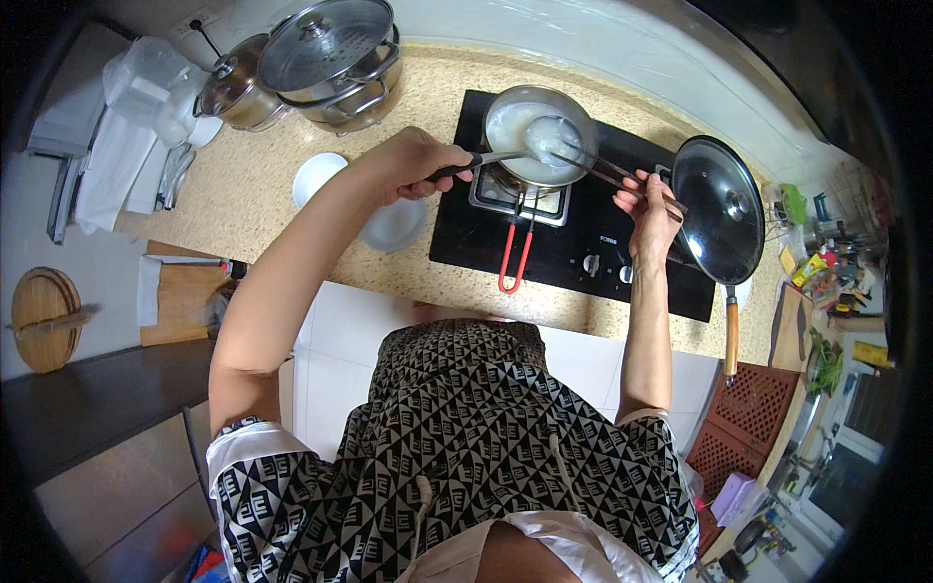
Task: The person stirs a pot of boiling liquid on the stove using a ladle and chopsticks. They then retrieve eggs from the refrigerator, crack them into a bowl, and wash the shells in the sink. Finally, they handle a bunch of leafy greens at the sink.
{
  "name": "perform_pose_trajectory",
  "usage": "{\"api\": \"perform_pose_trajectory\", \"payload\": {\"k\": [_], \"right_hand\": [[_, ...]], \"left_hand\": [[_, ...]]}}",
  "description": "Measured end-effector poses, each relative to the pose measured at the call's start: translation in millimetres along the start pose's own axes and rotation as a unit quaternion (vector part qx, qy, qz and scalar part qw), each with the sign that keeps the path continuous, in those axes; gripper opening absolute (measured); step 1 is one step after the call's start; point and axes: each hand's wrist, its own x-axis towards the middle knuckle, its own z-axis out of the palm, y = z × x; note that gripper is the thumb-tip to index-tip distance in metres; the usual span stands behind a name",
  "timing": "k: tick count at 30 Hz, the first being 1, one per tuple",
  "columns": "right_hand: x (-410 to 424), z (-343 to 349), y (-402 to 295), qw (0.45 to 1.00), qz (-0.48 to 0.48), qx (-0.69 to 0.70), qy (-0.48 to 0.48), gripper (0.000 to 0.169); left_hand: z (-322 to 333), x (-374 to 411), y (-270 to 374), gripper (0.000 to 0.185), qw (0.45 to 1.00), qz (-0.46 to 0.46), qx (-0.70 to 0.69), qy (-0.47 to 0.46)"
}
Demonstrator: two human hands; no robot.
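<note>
My left hand (430, 171) grips the black handle of a metal ladle (503, 155). The ladle's bowl sits inside the rim of a metal pot (491, 116) and holds something whitish. Whether it floats above or dips into the pale liquid (510, 120) is hard to tell. From the right, my right hand (652, 218) holds dark chopsticks (612, 173), their tips at the ladle's bowl. The pot stands over a burner of a black gas cooktop (466, 244). Its red-gripped wire handle (515, 266) points towards me.
A glass-lidded pan (718, 211) with a wooden handle occupies the cooktop's right side. Left of the cooktop are a white bowl (319, 175) and a translucent dish (393, 224). Behind them stand a large steamer pot (328, 69) and a smaller lidded pot (240, 87).
</note>
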Motion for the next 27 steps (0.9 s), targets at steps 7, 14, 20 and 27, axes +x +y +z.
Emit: {"api": "perform_pose_trajectory", "payload": {"k": [7, 14, 20, 27], "right_hand": [[0.1, 4.1, 0.5, 0.998, -0.045, -0.035, 0.023, 0.029], [-12.1, 16.8, -4.8, 0.992, -0.106, -0.071, -0.002, 0.023], [-21.9, 14.1, -19.0, 0.992, -0.118, -0.055, -0.002, 0.025], [-27.1, 4.6, -25.9, 0.991, -0.124, -0.049, 0.013, 0.028]], "left_hand": [[-0.8, -3.1, 1.6, 0.025, 0.997, 0.021, 0.047, 0.051], [1.9, 14.8, -10.7, 0.025, 0.861, 0.256, 0.405, 0.168], [11.5, 17.0, -7.1, 0.027, 0.759, 0.344, 0.487, 0.263], [3.9, 29.2, -10.4, 0.027, 0.737, 0.367, 0.514, 0.24]]}}
